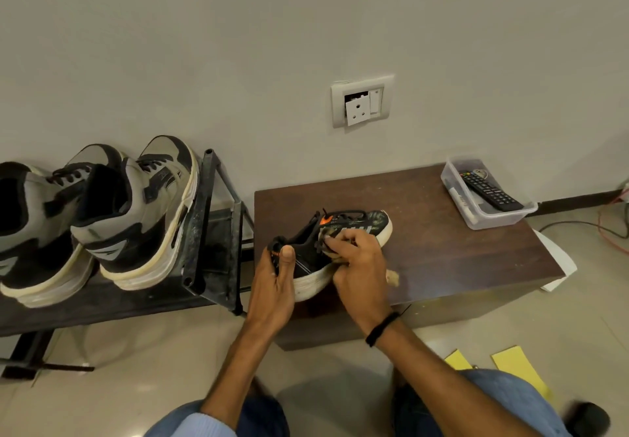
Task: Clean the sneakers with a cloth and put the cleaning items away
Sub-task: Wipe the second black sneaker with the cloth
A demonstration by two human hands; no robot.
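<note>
Sneaker (371, 223) looks light, soft upper w/ stiff sole. Left hand (275, 276) clamps its heel, 8 o'clock end; right hand (357, 266) bunches limp cloth (326, 235) against its side.

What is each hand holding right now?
Left hand: grips the heel of the black sneaker.
Right hand: holds the cloth, pressing it against the sneaker's side.

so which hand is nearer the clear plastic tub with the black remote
Right. The right hand is left of the clear plastic tub; the left hand is farther left.
</note>
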